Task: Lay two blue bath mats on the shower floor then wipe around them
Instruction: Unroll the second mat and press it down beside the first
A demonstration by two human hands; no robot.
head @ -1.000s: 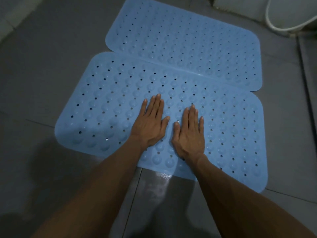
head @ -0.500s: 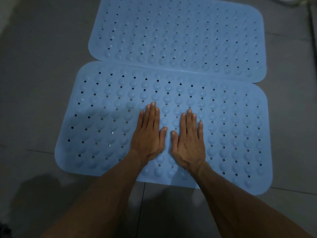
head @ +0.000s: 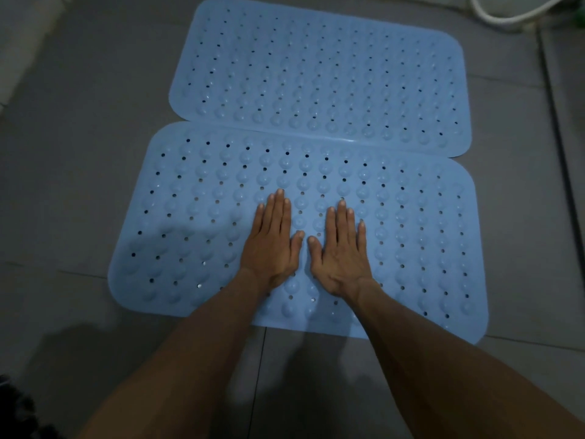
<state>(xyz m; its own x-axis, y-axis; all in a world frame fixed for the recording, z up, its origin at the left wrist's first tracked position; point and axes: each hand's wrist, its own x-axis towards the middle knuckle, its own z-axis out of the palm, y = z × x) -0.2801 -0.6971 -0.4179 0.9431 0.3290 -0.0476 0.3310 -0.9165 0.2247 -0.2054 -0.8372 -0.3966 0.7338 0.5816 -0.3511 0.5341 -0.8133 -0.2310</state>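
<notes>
Two blue bath mats with bumps and small holes lie flat on the grey tiled floor. The far mat slightly overlaps the far edge of the near mat. My left hand and my right hand rest palm down side by side on the middle of the near mat, fingers straight and close together, holding nothing. No cloth or wiping tool is in view.
Grey floor tiles surround the mats on all sides. A white hose curves at the top right corner, and a dark groove runs down the right side. A pale wall edge shows at upper left.
Both hands stay flat on the near mat in nearly the same spot. The view has shifted, so the mats now sit a little lower and more squarely in the frame.
</notes>
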